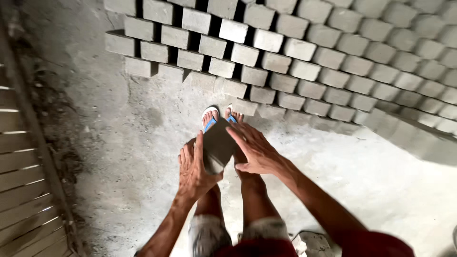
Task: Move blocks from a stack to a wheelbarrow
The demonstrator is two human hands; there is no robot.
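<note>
- Stacked grey blocks: staggered rows with gaps, on the far side of the concrete floor, beyond the sandalled feet.
- Dark block: held above the feet, long axis running near to far, tilted.
- Left hand: grip closed on the block's left, near end.
- Right hand: fingers flat against its right face, equally near.
</note>
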